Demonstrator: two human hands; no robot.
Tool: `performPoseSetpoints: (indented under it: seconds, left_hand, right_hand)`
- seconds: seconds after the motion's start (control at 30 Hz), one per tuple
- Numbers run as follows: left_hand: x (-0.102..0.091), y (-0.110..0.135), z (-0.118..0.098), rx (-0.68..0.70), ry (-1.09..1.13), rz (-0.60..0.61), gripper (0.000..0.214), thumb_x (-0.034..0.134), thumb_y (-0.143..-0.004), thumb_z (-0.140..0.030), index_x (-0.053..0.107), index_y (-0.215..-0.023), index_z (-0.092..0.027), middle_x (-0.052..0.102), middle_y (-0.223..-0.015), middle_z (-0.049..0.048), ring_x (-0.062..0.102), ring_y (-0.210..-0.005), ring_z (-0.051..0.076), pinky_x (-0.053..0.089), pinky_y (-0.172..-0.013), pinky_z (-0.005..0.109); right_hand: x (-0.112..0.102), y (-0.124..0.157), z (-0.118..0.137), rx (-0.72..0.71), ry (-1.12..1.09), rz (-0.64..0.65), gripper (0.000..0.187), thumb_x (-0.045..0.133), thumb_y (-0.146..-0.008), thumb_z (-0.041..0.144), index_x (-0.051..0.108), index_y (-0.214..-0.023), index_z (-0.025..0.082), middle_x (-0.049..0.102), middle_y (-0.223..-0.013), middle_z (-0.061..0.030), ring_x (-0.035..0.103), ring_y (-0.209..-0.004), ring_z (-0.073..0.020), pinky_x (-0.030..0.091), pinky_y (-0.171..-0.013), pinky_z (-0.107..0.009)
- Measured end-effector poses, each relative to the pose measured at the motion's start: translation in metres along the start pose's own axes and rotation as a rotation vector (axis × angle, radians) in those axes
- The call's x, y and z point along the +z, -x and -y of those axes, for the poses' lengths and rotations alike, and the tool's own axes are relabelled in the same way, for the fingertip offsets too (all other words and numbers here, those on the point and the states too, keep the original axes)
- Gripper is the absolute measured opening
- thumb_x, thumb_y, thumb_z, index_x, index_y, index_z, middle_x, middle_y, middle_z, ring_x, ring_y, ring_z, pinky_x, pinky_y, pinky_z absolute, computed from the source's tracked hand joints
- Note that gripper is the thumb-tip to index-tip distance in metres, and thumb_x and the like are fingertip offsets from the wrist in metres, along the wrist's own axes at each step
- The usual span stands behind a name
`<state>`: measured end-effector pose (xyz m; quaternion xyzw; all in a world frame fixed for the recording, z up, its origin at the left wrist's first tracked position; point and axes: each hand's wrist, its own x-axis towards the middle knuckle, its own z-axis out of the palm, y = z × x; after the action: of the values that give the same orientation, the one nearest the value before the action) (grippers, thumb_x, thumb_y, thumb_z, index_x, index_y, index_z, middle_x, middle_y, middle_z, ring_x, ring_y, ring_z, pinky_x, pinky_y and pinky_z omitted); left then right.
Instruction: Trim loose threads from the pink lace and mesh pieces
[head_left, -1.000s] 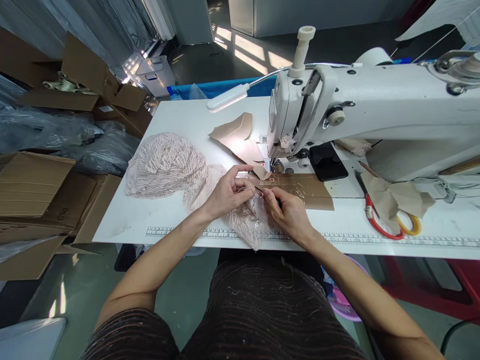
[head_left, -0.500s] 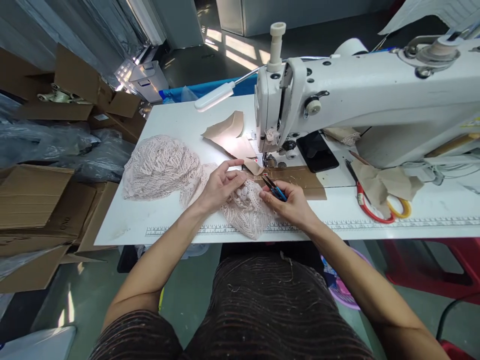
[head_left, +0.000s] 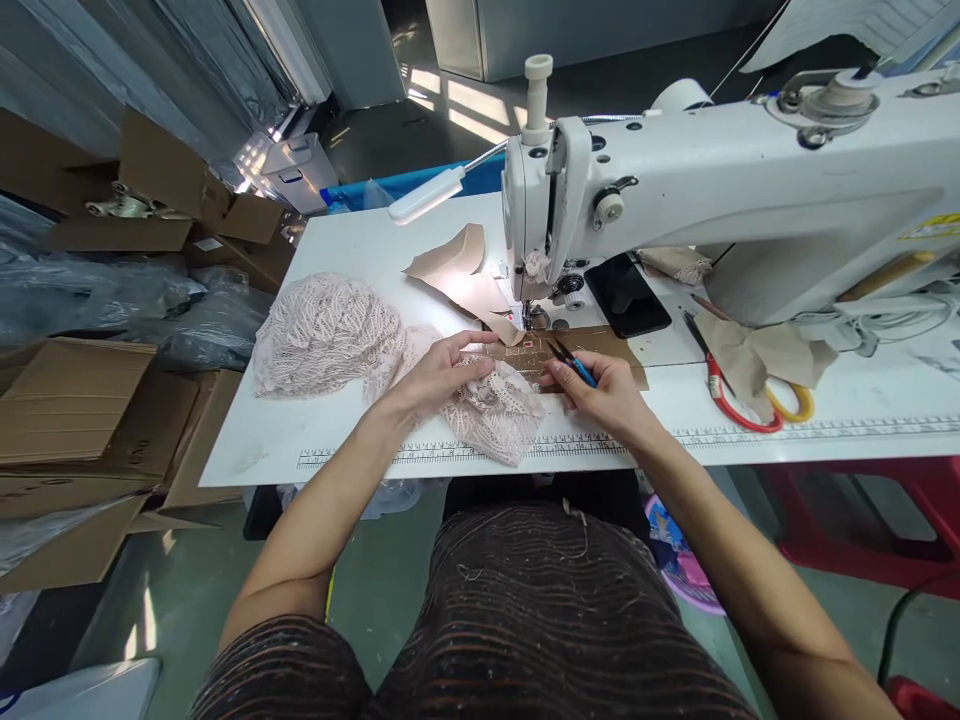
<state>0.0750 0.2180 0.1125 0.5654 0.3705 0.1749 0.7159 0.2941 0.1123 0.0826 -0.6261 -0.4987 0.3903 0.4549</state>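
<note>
Looking down over the person's head, the only view here, I'd make the bunched lace [head_left: 495, 412] on the worktop [head_left: 255, 440] the clock's centre. The left hand [head_left: 439, 372] reaches onto its edge from ten o'clock, forefinger and thumb apart; whether its lower fingers pinch any lace, I can't tell. At three, the right hand [head_left: 600, 388] grasps blue snips [head_left: 576, 365], their points aimed between ten and eleven, over the brown strip [head_left: 615, 350] and clear of the lace. To my eye, handling this well means smoothing the bunch and spreading it with the left fingers, then bringing in only the tips, flat to the mesh, lest they nick it. The larger lace heap [head_left: 326, 335], towards ten, should lie slack so its weight doesn't drag
</note>
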Motion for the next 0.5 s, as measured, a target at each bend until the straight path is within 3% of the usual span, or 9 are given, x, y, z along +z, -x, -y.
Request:
performPoseSetpoints:
  seconds: [0.1,0.17,0.2,0.23,0.37,0.43,0.5]
  left_hand:
    - [-0.004,0.001,-0.001,0.007,0.009,0.013,0.065,0.082,-0.081,-0.034,0.056,-0.137,-0.013,0.069,-0.076,0.0005,0.067,-0.059,0.011,0.057,-0.053,0.020]
    - [-0.005,0.001,-0.003,0.027,0.003,0.012,0.063,0.082,-0.082,-0.033,0.057,-0.136,-0.012,0.069,-0.072,-0.0005,0.066,-0.057,0.010,0.057,-0.055,0.020]
    - [-0.005,0.001,-0.004,0.038,0.006,0.014,0.062,0.082,-0.081,-0.032,0.058,-0.135,-0.012,0.070,-0.073,0.0002,0.067,-0.059,0.011,0.057,-0.057,0.020]
    - [-0.004,0.001,-0.005,0.047,0.013,0.019,0.062,0.083,-0.081,-0.031,0.058,-0.134,-0.011,0.072,-0.076,0.0016,0.068,-0.062,0.011,0.058,-0.060,0.021]
    - [-0.003,0.002,-0.008,0.080,0.068,0.034,0.062,0.085,-0.078,-0.030,0.060,-0.132,-0.011,0.075,-0.084,0.0052,0.072,-0.071,0.015,0.059,-0.065,0.024]
    - [-0.002,0.003,-0.008,0.088,0.087,0.032,0.061,0.086,-0.077,-0.029,0.060,-0.130,-0.012,0.076,-0.084,0.0051,0.071,-0.070,0.015,0.058,-0.063,0.023]
    - [-0.002,0.005,-0.009,0.084,0.079,0.031,0.059,0.085,-0.078,-0.029,0.061,-0.130,-0.012,0.074,-0.080,0.0035,0.068,-0.064,0.012,0.055,-0.059,0.020]
  right_hand:
    - [-0.016,0.003,-0.002,-0.113,0.345,-0.227,0.035,0.063,-0.089,0.050,0.075,-0.098,0.018,0.072,-0.098,-0.0142,0.064,-0.089,-0.0280,0.052,-0.077,-0.044]
    - [-0.023,0.005,-0.002,-0.200,0.492,-0.378,0.036,0.068,-0.086,0.044,0.074,-0.109,0.018,0.066,-0.124,-0.0191,0.057,-0.118,-0.0374,0.048,-0.094,-0.056]
    - [-0.024,0.005,-0.001,-0.231,0.479,-0.392,0.036,0.068,-0.086,0.042,0.074,-0.112,0.017,0.064,-0.129,-0.0197,0.054,-0.124,-0.0381,0.046,-0.099,-0.058]
    - [-0.022,0.006,0.000,-0.246,0.407,-0.344,0.036,0.066,-0.088,0.041,0.074,-0.113,0.017,0.064,-0.129,-0.0193,0.055,-0.124,-0.0365,0.046,-0.101,-0.057]
    - [0.006,0.005,0.006,-0.162,-0.063,0.083,0.044,0.071,-0.086,0.043,0.071,-0.122,0.019,0.072,-0.121,-0.0127,0.069,-0.103,-0.0243,0.056,-0.093,-0.044]
    - [0.022,0.003,0.008,-0.092,-0.243,0.175,0.044,0.077,-0.080,0.045,0.073,-0.116,0.020,0.075,-0.115,-0.0101,0.071,-0.095,-0.0205,0.058,-0.087,-0.039]
    - [0.032,0.000,0.011,-0.034,-0.383,0.173,0.035,0.080,-0.077,0.048,0.075,-0.097,0.019,0.077,-0.096,-0.0064,0.070,-0.081,-0.0164,0.059,-0.077,-0.034]
